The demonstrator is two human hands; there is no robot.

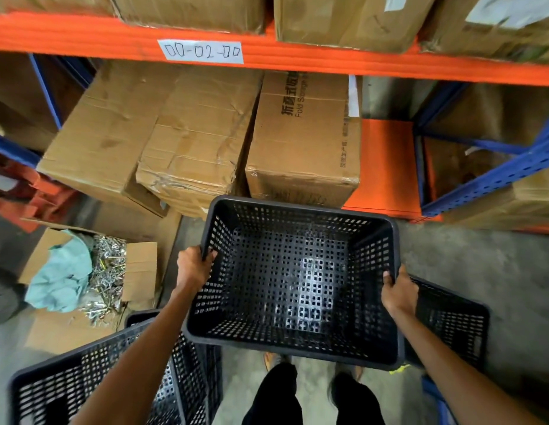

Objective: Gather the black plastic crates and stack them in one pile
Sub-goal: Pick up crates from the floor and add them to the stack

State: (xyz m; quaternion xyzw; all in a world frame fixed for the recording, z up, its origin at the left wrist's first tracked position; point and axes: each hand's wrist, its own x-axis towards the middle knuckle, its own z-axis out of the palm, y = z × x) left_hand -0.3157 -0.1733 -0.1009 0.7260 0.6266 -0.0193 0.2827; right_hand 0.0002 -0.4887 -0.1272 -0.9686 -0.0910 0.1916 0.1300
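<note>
Both hands (pixel 193 266) (pixel 400 291) on crate (pixel 297 286) rims.

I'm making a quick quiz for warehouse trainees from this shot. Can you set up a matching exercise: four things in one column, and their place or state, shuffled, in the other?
Things:
1. held black crate
2. teal cloth
3. handwritten label
4. "Fold Storage" carton

Places or states:
A. stuck on the orange shelf beam
B. standing under the shelf, behind the crate
C. gripped at both side rims, empty
D. lying in an open box of metal parts

Pairs: 1-C, 2-D, 3-A, 4-B
</note>
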